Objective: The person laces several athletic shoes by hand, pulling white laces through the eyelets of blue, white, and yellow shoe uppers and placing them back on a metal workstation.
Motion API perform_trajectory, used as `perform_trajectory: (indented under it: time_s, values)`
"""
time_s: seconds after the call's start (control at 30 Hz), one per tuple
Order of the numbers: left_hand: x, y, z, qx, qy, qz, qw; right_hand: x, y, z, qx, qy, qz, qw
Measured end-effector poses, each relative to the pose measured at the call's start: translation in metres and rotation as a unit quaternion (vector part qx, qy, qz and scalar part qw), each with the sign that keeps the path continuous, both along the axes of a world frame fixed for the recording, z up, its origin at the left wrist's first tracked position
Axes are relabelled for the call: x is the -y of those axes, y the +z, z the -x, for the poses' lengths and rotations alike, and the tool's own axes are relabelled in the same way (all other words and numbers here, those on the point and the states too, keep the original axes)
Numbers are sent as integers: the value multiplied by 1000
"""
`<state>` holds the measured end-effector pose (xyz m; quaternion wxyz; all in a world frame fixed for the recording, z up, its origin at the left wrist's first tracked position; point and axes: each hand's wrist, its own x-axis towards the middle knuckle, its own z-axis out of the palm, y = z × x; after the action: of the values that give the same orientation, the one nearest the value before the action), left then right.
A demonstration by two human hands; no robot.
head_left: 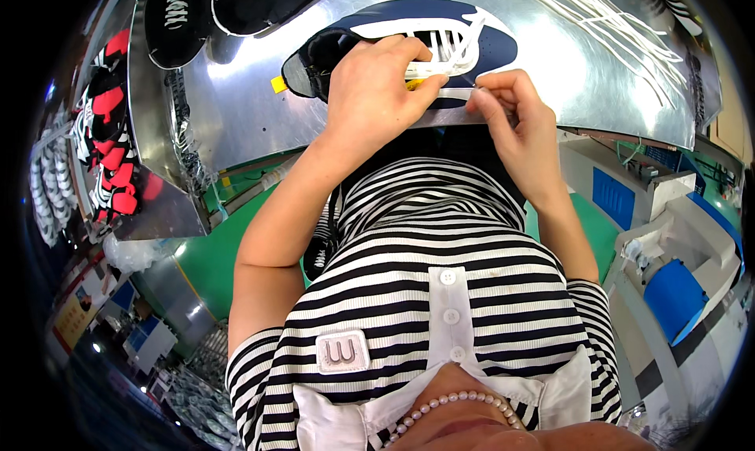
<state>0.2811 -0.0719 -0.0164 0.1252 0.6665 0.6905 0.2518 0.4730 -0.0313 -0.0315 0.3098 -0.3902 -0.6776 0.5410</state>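
A navy sneaker (pixel 495 46) with white trim lies on its side on the metal table, toe to the right. White shoelace (pixel 450 46) crosses its eyelets. My left hand (pixel 376 85) lies over the shoe's opening and tongue, fingers bent around the near side of the lacing and thumb stretched toward the right. Just right of it, my right hand (pixel 519 125) pinches with thumb and forefinger beside the shoe's near edge. A white lace end seems to run into that pinch; its tip is hidden. A yellow tab (pixel 279 84) sticks out by the heel.
Loose white laces (pixel 605 26) lie across the metal table (pixel 244 117) at the far right. Black shoes (pixel 177 18) stand at the far left. Red, black and white shoe parts (pixel 114 136) hang beyond the left edge. A grey machine with a blue panel (pixel 675 300) stands at right.
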Motion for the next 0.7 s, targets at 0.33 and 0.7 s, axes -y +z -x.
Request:
perform_trajectory:
  time_s: [0.33,0.7]
  values:
    - [5,-5,-1,70,-43,-41,996,-1,-14,5,18,18,-7,1000]
    - [28,-7,-11,21,-83,-129,988,8,-11,22,97,-15,-51,994]
